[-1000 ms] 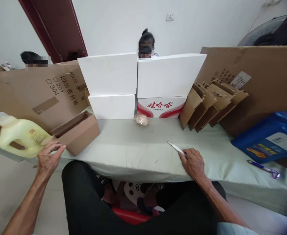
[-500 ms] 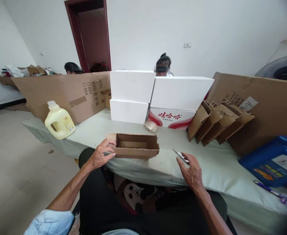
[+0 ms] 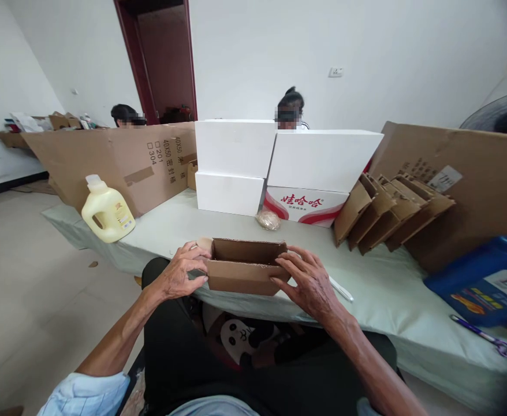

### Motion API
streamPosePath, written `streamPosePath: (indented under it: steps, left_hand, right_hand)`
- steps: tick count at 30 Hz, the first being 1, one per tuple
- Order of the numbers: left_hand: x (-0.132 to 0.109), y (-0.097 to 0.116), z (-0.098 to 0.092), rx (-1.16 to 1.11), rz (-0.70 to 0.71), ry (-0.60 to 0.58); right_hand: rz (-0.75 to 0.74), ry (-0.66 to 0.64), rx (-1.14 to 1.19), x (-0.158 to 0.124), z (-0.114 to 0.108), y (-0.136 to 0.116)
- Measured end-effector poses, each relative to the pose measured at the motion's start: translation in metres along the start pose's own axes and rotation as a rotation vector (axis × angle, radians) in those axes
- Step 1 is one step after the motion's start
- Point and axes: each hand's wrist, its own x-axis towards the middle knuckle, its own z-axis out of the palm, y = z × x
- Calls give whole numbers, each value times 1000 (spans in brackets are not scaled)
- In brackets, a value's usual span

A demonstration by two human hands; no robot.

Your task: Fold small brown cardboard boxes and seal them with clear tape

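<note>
A small open-topped cardboard box (image 3: 247, 277) stands at the near edge of the cloth-covered table (image 3: 171, 222), its brown inside facing up. At its left end, my left hand (image 3: 184, 270) is closed on the wall, thumb low and fingers higher up. My right hand (image 3: 308, 280) grips the opposite end, fingers over the top edge and thumb on the near side. Just right of that hand lies a slim white tool (image 3: 341, 289), partly hidden by it; its kind is unclear.
White boxes (image 3: 236, 149) stand stacked behind, with a crumpled clear plastic bundle (image 3: 268, 220) before them. Folded cardboard pieces (image 3: 366, 214) lean to the right, near a blue jug (image 3: 483, 283) and purple-handled tool (image 3: 481, 335). A yellow bottle (image 3: 108, 214) stands left. Two people sit beyond.
My right hand has let go of the slim white tool, leaving it on the table, and moved left onto the box. The box has shifted slightly toward me and right, with my left hand still on it.
</note>
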Motion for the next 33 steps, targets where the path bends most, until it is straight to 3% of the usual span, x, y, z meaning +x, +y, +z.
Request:
streamPosePath:
  steps: [6,11,17,21,25,33]
  left_hand:
    - [0,1,0,-95,-66,165]
    - [-1,11,18,-215,-99,106]
    - [-6,9,31,-270,-170,153]
    - [-15,-4,35,-280,-212,123]
    - [-18,-10,42,-247,-188,96]
    - [-17,-12,43,-54,-45,57]
  right_hand:
    - [13,-1,81,-3,-2,14]
    - [46,21,151,-3,3,8]
    - [330,125,299,-27,30,13]
    - [520,6,560,-50,58,35]
    - [612,-150,796,-50,75,42]
    - [767,-114,1093,-28,82,35]
